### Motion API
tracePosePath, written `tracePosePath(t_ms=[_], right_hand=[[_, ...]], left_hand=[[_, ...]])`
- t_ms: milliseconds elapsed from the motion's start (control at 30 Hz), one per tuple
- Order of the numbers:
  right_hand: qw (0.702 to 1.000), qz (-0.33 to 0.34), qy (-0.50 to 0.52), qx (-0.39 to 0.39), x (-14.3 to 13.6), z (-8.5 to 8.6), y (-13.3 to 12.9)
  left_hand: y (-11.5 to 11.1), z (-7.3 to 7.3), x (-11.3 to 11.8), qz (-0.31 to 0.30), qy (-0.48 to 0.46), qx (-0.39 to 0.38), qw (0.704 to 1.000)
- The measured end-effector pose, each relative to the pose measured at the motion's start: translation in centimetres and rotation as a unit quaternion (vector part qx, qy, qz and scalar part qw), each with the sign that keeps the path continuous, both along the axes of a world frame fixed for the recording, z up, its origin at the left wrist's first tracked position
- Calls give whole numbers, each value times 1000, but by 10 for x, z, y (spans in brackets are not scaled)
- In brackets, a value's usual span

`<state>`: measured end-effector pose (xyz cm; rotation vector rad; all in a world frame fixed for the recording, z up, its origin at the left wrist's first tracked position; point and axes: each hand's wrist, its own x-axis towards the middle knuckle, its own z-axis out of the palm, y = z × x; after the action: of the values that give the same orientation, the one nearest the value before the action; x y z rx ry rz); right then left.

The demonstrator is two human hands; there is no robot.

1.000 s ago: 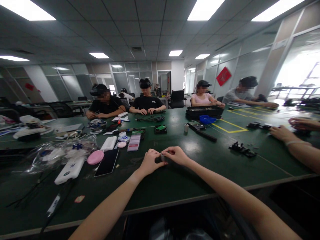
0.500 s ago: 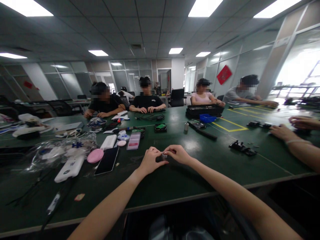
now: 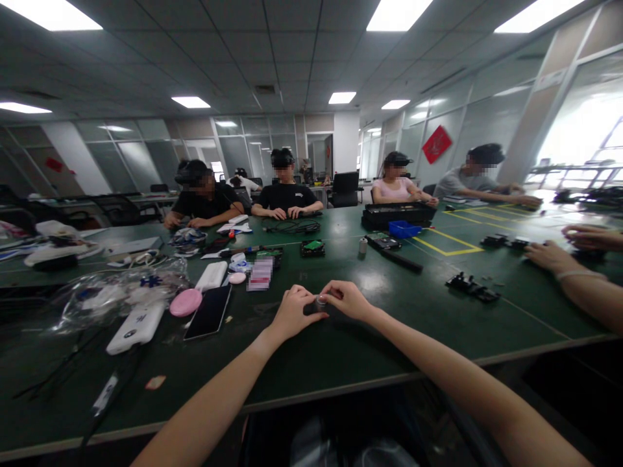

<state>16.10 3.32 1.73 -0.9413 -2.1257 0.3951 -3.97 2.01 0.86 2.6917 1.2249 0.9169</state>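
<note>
Both my hands meet over the table's middle around a small silvery round piece (image 3: 321, 300), perhaps a little cylinder; its lower part is dark and its exact kind is too small to tell. My left hand (image 3: 294, 310) curls about it from the left, the thumb stretched along its near side. From the right, my right hand (image 3: 346, 299) pinches its top with thumb and forefinger. A black phone (image 3: 209, 312) and a pink round case (image 3: 185, 303) lie to the left of my left hand.
Beyond my hands are a green circuit board (image 3: 312, 247), a small can (image 3: 363, 246) and a blue tray (image 3: 404, 229). A white power bank (image 3: 136, 327) and plastic bags (image 3: 117, 292) lie left. Black parts (image 3: 472, 287) sit right, near another person's hand (image 3: 552, 258).
Almost nothing differs. My hands stay around the small silvery piece, with only a very slight shift of the right fingers.
</note>
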Motion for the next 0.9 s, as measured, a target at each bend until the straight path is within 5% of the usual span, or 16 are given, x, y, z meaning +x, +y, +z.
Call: tracePosePath(t_ms=[667, 900], right_hand=[[970, -78, -97, 210, 5, -4, 2], [959, -87, -141, 231, 6, -3, 2]], left_hand=[[3, -4, 1, 10, 0, 17, 1000], [3, -4, 0, 10, -4, 25, 1000]])
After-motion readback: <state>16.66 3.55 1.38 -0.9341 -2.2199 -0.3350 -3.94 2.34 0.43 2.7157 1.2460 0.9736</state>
